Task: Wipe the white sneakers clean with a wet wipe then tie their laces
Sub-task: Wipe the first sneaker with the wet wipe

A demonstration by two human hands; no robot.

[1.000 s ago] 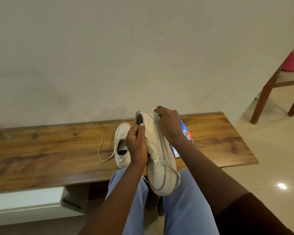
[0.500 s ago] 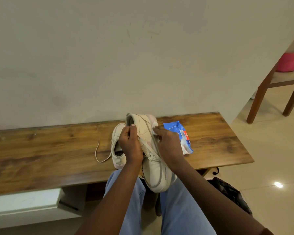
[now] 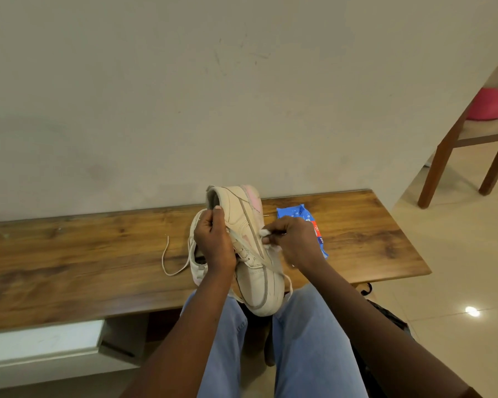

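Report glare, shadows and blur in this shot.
Head view: one small glare spot on the floor tiles. Head view: light soft and even, shadows faint on the bench. Head view: left hand, right hand, held sneaker and wet wipe look sharp, no motion blur.

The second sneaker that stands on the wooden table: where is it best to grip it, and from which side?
Grip the second sneaker by its heel collar, from above on the near side. It seems to stand on its sole, opening up, heel at the near end; its loose lace trails left.

Second sneaker [image 3: 197, 265] on bench [image 3: 69, 262]
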